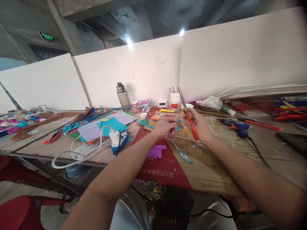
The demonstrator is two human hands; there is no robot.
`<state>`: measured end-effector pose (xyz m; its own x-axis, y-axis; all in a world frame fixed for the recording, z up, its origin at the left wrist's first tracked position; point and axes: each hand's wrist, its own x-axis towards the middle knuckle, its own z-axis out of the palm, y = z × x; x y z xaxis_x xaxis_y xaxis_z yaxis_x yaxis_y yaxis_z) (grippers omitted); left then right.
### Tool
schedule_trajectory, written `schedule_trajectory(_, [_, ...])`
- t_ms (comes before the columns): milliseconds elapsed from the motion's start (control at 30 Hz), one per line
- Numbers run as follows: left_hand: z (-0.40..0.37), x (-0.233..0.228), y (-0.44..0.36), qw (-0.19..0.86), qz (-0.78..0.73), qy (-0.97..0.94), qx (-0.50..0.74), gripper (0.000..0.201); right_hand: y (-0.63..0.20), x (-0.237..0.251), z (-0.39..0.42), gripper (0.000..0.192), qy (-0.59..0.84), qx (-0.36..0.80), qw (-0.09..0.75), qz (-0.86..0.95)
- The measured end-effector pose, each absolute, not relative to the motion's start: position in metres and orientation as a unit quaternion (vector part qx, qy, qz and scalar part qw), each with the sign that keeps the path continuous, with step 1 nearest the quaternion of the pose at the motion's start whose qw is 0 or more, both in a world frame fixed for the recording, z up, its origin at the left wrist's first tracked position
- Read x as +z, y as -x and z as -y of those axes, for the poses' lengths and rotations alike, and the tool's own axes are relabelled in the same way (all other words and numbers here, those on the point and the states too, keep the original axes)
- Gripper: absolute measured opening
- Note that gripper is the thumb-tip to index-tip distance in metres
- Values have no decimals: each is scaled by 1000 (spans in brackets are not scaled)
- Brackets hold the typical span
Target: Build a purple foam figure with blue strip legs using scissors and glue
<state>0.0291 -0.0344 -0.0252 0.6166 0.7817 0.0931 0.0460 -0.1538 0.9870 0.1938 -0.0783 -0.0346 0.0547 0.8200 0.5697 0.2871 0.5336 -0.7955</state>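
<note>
My right hand [199, 123] grips orange-handled scissors [189, 119] with the blades pointing up and away from me. My left hand [166, 124] pinches a small teal piece of foam [178, 127] right beside the scissor handles. Both hands hover over a cardboard sheet [216, 159] on the workbench. Purple foam cut-outs [156, 150] lie on a red printed sheet [158, 166] just below my left wrist. A teal pen [181, 153] lies between my forearms.
Coloured foam sheets [105, 126], a white charger with cable [114, 136] and a blue glue gun [121, 142] lie at left. A water bottle [123, 97], tape rolls [140, 105], a paper cup [175, 100] and another blue glue gun [236, 127] stand farther back. White partition boards wall the bench.
</note>
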Motion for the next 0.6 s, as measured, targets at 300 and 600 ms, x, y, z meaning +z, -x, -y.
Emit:
schedule_trajectory(300, [34,-27,-30,530,-298,-731,309,15,-192,-42,76,51,440,192,570,667])
schedule_trajectory(600, [33,-32,-33,511,-322,-744,286,11,-193,-42,75,44,460,155,568,665])
